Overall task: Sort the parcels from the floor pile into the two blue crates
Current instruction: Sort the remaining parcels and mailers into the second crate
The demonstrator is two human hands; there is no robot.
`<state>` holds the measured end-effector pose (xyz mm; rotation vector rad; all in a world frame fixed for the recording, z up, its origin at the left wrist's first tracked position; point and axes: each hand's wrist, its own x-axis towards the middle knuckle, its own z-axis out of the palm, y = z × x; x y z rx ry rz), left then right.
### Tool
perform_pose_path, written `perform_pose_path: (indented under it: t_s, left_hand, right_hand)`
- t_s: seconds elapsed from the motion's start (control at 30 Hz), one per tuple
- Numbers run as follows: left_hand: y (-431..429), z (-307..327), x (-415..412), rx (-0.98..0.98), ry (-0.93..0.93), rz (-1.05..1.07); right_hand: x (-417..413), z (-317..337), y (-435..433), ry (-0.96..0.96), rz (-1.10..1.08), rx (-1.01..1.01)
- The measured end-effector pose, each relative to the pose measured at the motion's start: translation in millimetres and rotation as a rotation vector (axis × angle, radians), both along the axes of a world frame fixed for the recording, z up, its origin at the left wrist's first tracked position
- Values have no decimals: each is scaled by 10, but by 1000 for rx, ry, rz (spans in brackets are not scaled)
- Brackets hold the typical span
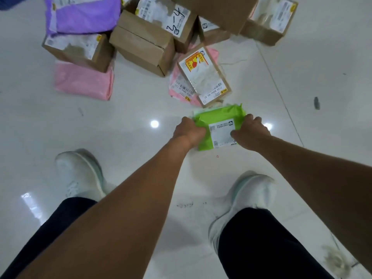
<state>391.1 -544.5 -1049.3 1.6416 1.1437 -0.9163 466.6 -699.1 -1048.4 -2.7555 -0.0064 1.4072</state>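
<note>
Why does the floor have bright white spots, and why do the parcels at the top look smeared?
Head view: the spots are glare on the glossy floor, likely lamps mirrored; the purple parcel at the top edge is blurred, probably motion; the green parcel gripped by left hand and right hand looks sharper.

You're probably in a courier depot or parcel pickup spot: labelled cardboard boxes and poly mailers heaped across the top of the frame on glossy white floor tiles.
</note>
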Motion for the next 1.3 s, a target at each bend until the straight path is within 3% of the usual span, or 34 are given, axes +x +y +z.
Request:
perform_pose_path:
  t_s: [0.1, 0.27, 0.5, 0.67, 0.97, 1.13, 1.3]
  left_hand:
    - [-38, -235, 29, -6, -24, 92]
    - [-34, -244, 43, -67, -4, 155]
    - [148, 514, 128, -33, -37, 96]
    - [331, 1131, 125, -134, -124, 70]
    - [794, 2768, 269, -169, -237, 183]
    - [1109, 3881, 298, -309, -317, 291]
    - [1494, 4957, 203, -317, -396, 358]
  right_hand:
    - [6, -143, -8, -9, -178, 48]
    - [100, -42, -26, 166, -393, 185]
    - [120, 528, 223, 236, -489, 262]
    - [111, 1111, 437, 251, -381, 281]
    - [201, 2918, 793, 129, -130, 290]
    - [327, 4102, 936, 127, -155, 346]
    - [294, 5216, 1231, 115, -283, 433]
